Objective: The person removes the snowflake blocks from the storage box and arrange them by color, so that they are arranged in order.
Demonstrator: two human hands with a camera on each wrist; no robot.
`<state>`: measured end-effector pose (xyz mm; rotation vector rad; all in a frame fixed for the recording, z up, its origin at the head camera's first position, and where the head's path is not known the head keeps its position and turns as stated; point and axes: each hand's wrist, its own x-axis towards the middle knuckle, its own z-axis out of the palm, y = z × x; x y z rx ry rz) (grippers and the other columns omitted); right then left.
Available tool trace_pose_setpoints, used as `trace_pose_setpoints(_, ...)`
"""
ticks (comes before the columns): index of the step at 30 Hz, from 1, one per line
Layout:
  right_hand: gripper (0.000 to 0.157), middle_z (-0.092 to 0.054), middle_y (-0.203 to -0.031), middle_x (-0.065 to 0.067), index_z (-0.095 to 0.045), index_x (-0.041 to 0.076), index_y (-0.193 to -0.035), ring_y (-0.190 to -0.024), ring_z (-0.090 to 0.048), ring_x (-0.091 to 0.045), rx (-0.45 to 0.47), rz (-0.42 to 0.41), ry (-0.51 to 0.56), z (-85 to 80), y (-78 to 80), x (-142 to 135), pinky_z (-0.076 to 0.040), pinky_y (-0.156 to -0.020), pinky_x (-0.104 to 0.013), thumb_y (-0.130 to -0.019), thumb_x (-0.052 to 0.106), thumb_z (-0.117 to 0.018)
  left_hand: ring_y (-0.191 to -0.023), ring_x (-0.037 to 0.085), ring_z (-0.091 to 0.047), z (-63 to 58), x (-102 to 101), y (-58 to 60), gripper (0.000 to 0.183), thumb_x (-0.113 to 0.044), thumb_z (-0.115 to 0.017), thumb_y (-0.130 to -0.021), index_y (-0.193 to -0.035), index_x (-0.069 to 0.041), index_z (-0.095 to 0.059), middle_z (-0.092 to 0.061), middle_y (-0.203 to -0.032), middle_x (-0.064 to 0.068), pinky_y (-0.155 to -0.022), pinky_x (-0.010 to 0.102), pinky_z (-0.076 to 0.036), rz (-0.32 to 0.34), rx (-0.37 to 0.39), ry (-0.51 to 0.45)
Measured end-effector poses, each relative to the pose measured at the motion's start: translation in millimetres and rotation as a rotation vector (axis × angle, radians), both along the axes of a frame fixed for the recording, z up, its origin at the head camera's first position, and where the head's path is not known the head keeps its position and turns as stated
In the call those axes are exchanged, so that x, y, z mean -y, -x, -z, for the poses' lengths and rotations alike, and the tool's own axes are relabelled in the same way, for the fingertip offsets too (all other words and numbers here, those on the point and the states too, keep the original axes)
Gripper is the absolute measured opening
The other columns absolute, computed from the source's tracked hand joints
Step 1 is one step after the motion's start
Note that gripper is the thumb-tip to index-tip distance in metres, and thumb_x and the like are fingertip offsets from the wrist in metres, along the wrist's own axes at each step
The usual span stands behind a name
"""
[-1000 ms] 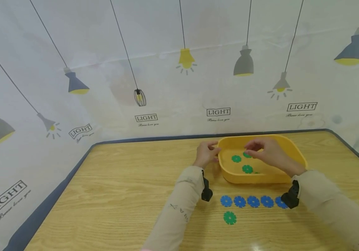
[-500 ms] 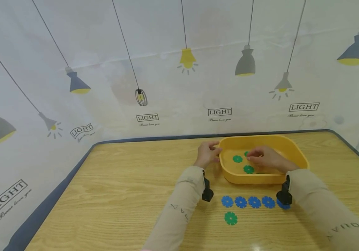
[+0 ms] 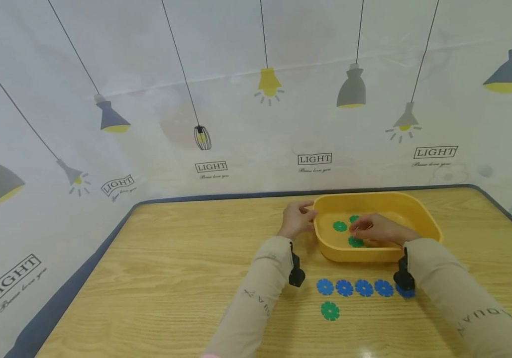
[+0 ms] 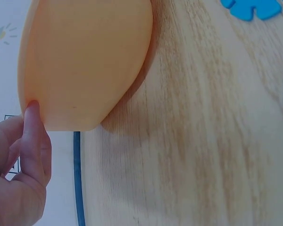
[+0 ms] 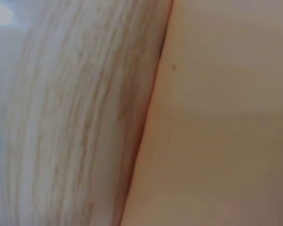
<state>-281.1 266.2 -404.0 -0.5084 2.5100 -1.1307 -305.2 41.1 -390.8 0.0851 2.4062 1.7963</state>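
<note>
My left hand (image 3: 297, 219) holds the left end of a yellow plastic bin (image 3: 350, 255); in the left wrist view that hand (image 4: 26, 165) has its fingertips on the bin's wall (image 4: 89, 61). My right hand (image 3: 381, 228) is inside the bin, fingers bent downward by a green flower-shaped disc (image 3: 356, 242). Whether its fingertips pinch a disc is hidden. Another green disc (image 3: 340, 226) lies on the bin floor to the left, and a third green disc (image 3: 354, 219) shows behind the fingers. The right wrist view has only the bin's outer wall (image 5: 217, 117), not the hand.
On the wooden table (image 3: 184, 278), a row of several blue flower-shaped discs (image 3: 364, 288) lies in front of the bin. The right end of the row is partly covered by the wrist camera (image 3: 404, 273). A single green disc (image 3: 330, 311) lies below the row's left end.
My right hand has lowered into the bin and come nearer to its front wall, toward the front green disc. The left hand stays on the bin's end.
</note>
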Motion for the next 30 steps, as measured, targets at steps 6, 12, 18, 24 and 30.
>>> trace_pose_setpoints(6,0.032,-0.056,-0.095,-0.012,-0.056,-0.008,-0.106,-0.085,-0.051,-0.021,0.021,-0.081,0.024,0.7,1.1,-1.2,-0.048,-0.072,-0.032,-0.082,0.012,-0.064,-0.061,0.015,-0.059,-1.3,-0.1,1.1,0.035,-0.008,-0.061,-0.084,-0.118,-0.007,-0.058,-0.053,-0.081,0.005,-0.052,0.022,-0.055,0.002,0.008,-0.001)
trace_pose_setpoints(12,0.030,-0.055,-0.093,-0.013,-0.056,-0.010,-0.103,-0.082,-0.050,-0.020,0.041,-0.086,0.047,1.3,1.0,0.2,-0.048,-0.068,-0.029,-0.079,0.005,-0.065,-0.062,0.016,-0.060,-0.7,0.2,1.7,0.035,-0.008,-0.061,-0.083,-0.118,-0.007,-0.058,-0.053,-0.080,0.006,-0.052,0.022,-0.055,0.001,0.003,-0.003)
trace_pose_setpoints(18,0.026,-0.055,-0.085,-0.009,-0.055,-0.010,-0.097,-0.076,-0.049,-0.018,0.026,-0.061,0.022,3.1,3.0,0.7,-0.048,-0.064,-0.027,-0.077,0.002,-0.066,-0.062,0.016,-0.060,-0.1,0.1,1.2,0.035,-0.008,-0.061,-0.083,-0.118,-0.007,-0.058,-0.054,-0.080,0.006,-0.052,0.022,-0.055,0.001,0.006,-0.008)
trace_pose_setpoints(24,0.022,-0.055,-0.086,-0.008,-0.055,-0.006,-0.093,-0.079,-0.051,-0.019,-0.025,-0.028,-0.008,0.5,0.5,-2.9,-0.047,-0.070,-0.029,-0.076,0.004,-0.066,-0.060,0.015,-0.059,0.3,-1.5,0.5,0.034,-0.008,-0.062,-0.083,-0.117,-0.007,-0.059,-0.053,-0.080,0.005,-0.051,0.022,-0.055,-0.004,0.001,-0.002)
trace_pose_setpoints(30,0.017,-0.057,-0.088,-0.009,-0.057,-0.006,-0.094,-0.083,-0.052,-0.023,-0.074,0.012,-0.030,-7.1,-5.7,-3.6,-0.048,-0.068,-0.030,-0.080,0.001,-0.060,-0.060,0.015,-0.059,-0.5,-0.6,0.0,0.034,-0.007,-0.062,-0.083,-0.117,-0.006,-0.059,-0.053,-0.081,0.006,-0.052,0.022,-0.055,-0.003,0.000,-0.006)
